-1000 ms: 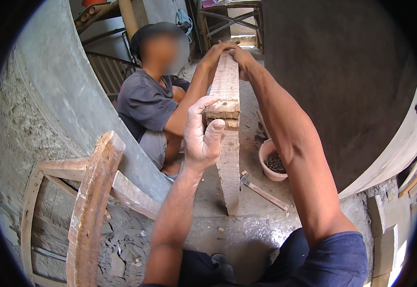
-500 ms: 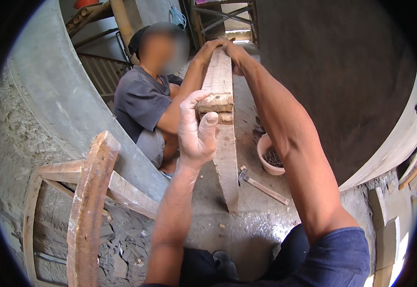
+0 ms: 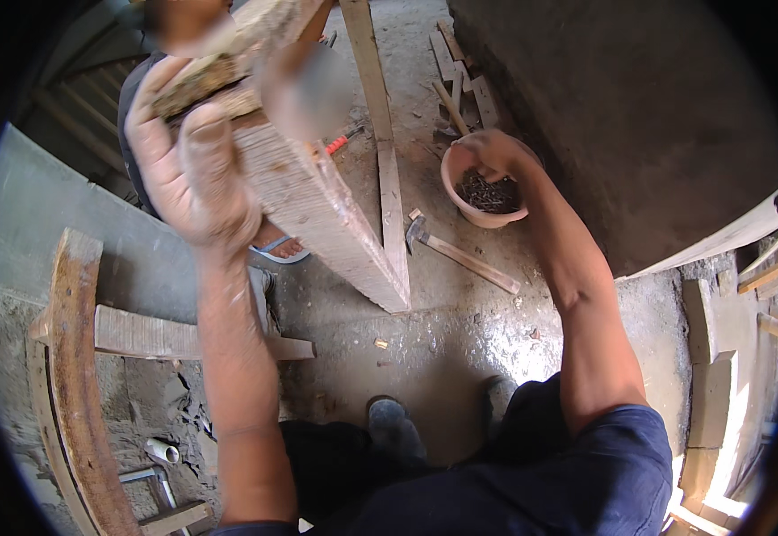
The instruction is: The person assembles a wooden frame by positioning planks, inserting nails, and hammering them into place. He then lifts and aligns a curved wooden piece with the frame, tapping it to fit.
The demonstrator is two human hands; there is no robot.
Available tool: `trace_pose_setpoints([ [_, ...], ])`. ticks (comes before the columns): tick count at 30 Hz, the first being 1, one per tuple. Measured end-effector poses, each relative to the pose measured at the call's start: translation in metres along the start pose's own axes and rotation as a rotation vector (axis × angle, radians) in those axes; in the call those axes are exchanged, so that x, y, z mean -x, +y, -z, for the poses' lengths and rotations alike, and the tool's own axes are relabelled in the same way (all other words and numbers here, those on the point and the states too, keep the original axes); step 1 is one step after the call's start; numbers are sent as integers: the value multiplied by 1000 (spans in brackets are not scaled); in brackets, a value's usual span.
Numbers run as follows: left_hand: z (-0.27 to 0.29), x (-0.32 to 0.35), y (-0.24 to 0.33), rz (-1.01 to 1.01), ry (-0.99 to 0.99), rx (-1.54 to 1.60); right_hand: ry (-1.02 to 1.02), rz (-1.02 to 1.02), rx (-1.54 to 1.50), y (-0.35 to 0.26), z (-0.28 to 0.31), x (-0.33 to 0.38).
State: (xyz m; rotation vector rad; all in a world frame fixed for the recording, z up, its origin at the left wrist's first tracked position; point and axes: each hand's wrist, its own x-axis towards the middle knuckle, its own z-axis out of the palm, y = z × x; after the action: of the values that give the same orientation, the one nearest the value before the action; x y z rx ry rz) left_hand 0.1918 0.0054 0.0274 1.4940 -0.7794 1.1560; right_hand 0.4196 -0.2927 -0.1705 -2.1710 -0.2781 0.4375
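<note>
My left hand (image 3: pixel 188 161) grips the upper end of a thick wooden plank (image 3: pixel 317 210) that stands slanted, its lower end resting on the concrete floor. My right hand (image 3: pixel 487 152) reaches down into a pink bowl (image 3: pixel 474 214) filled with dark nails, fingers curled on its far rim. Whether the fingers hold a nail is hidden. A hammer (image 3: pixel 460 255) with a wooden handle lies on the floor just beside the bowl. Another person (image 3: pixel 152 98) in a dark shirt sits behind the plank, one foot in a blue sandal (image 3: pixel 282 252).
A second long plank (image 3: pixel 384 152) lies on the floor behind the slanted one. A curved wooden frame (image 3: pixel 72 375) stands at left on rough ground. Loose wood offcuts (image 3: pixel 460 76) lie at the back. A dark curved wall (image 3: pixel 639 125) rises at right, bricks (image 3: pixel 711 393) beyond it.
My right hand has left the plank's top and dropped to the nail bowl. My head has tipped downward, and the plank now leans more to the left in my left hand.
</note>
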Motion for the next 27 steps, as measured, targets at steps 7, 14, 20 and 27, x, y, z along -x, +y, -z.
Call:
trace_pose_setpoints([
  [7,2,5,2,58,69,-109,-99,183,984,127,-17,-30],
  [14,5,6,4,93,88,-142,-40,131,950,127,-26,-32],
  [20,1,-15,29,75,105,-216,-21,305,630,43,52,21],
  [27,-59,-20,114,-206,19,-536,76,810,361,-110,100,176],
])
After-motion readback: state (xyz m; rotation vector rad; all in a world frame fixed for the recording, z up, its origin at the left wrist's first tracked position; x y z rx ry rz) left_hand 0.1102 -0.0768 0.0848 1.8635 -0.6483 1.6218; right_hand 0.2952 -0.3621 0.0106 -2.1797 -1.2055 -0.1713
